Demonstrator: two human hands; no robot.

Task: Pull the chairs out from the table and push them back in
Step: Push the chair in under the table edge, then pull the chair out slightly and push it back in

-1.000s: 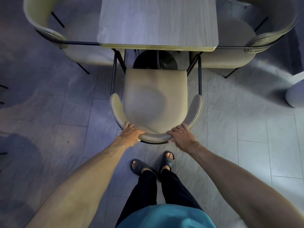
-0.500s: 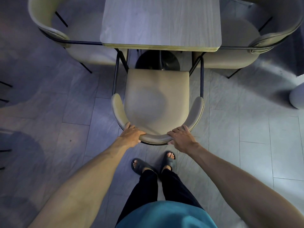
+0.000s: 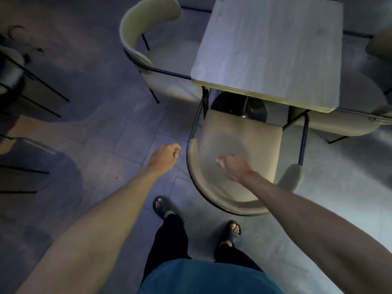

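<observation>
Plainly, neither hand holds anything: the left hand (image 3: 164, 157) hangs over the floor left of the table (image 3: 275, 49), fingers loosely curled, and the right hand (image 3: 232, 166) hovers above the seat, fingers loosely curled too. The near chair (image 3: 244, 134) stands at the table's near edge, its seat front barely reaching it. It risks being left short of fully in. A foot (image 3: 232, 229) just beside its curved back could also catch it.
</observation>
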